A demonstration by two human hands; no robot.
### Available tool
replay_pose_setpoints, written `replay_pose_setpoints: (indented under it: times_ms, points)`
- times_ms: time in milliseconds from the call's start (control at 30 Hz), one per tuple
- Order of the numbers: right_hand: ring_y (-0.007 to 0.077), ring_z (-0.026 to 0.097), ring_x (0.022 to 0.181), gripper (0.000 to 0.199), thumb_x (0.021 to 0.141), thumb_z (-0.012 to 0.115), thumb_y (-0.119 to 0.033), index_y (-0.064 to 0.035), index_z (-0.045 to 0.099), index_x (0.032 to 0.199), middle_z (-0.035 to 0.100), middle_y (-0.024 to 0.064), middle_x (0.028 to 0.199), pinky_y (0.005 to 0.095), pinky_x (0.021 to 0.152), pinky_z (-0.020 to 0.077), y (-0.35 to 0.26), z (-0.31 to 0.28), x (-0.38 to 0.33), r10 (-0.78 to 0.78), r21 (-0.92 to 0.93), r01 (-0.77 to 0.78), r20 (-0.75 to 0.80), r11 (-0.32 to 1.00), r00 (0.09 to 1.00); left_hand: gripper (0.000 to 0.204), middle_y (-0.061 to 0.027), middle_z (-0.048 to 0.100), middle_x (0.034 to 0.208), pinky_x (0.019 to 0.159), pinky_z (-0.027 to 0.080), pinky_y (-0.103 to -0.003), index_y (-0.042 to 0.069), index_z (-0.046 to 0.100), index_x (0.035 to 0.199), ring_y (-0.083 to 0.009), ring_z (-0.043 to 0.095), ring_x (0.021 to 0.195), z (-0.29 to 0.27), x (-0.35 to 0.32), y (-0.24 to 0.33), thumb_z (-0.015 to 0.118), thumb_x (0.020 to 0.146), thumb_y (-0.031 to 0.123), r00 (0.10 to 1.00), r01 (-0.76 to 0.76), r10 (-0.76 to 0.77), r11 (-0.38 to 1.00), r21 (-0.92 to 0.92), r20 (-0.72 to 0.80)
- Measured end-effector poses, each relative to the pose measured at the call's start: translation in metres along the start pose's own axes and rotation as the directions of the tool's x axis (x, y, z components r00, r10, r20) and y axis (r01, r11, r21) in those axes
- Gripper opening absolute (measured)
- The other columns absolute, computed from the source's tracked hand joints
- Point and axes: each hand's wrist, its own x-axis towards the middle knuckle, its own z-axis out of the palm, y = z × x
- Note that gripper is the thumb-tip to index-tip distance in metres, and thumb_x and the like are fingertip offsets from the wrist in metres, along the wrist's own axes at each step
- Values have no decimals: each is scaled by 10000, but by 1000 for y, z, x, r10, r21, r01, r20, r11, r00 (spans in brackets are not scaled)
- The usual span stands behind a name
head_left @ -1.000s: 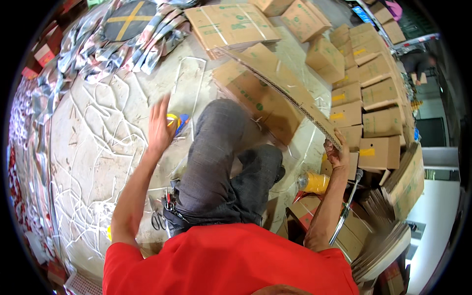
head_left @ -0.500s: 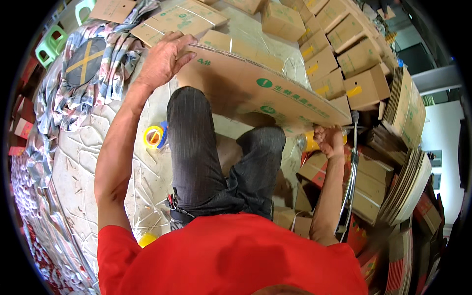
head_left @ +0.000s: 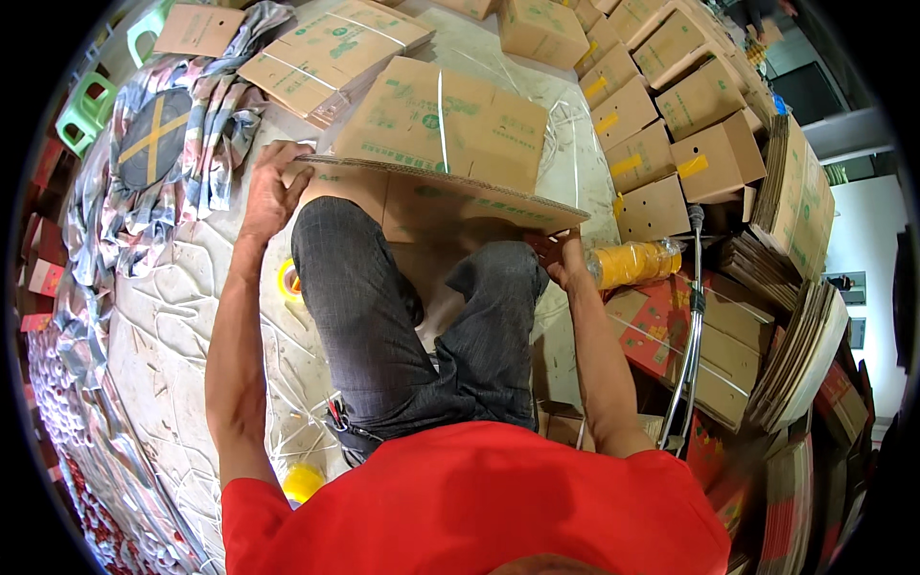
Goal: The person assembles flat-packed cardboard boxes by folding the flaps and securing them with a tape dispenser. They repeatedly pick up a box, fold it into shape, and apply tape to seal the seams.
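A brown cardboard box (head_left: 450, 125) with green print and a strip of clear tape stands in front of my knees. My left hand (head_left: 273, 187) grips its near left corner. My right hand (head_left: 556, 257) grips the near right corner of the lower flap. Both arms reach forward past my grey trousers (head_left: 402, 326). A yellow tape roll (head_left: 287, 281) lies on the floor just left of my left leg, below my left wrist.
Flat strapped cartons (head_left: 331, 53) lie ahead on the left, beside a patterned cloth (head_left: 163, 153) and green stools (head_left: 86, 110). Stacked small boxes (head_left: 671, 115) and flat cardboard bundles (head_left: 795, 316) crowd the right. Yellow tape rolls (head_left: 637, 264) lie by my right hand.
The box has swung up and round from lying tilted across my knees to standing broadside ahead. My left hand went from an open reach to gripping its corner.
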Motion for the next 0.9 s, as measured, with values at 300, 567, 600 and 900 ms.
replay_pose_setpoints:
  times_ms: [300,567,600,900]
  points:
    - [169,602,990,593,1074,499,-536,-4,680,1264,704,77,1052,335,857,474,-76,8,-33,-618,-572,551,95,608,780,470,-163,638,1255,989,479,-408,42,642,1306,-288,606,1068,67,-7,-6,793,937,290,732,342,-391,919,-196,-558]
    - [152,607,1024,448,965,768,-362,-20,705,1246,679,33,1111,313,889,508,-115,26,-68,125,-829,287,389,481,913,537,-166,710,1029,881,515,-360,-79,607,1288,-220,650,956,91,-10,-13,688,1014,376,715,298,-525,826,-478,-462]
    - [160,606,1074,476,963,770,-367,-26,689,1285,672,43,1166,316,921,508,-107,27,-67,156,-799,266,405,539,901,512,-162,713,1023,881,515,-362,-74,613,1279,-218,651,955,89,-14,-16,679,1014,359,711,295,-538,812,-503,-453]
    - [156,606,1139,533,978,731,-370,-25,638,1373,663,51,1267,326,969,497,-90,69,-47,204,-706,251,492,662,846,539,-173,679,1053,897,491,-400,-83,603,1253,-237,600,961,51,-15,-19,647,1000,391,623,324,-607,774,-543,-494]
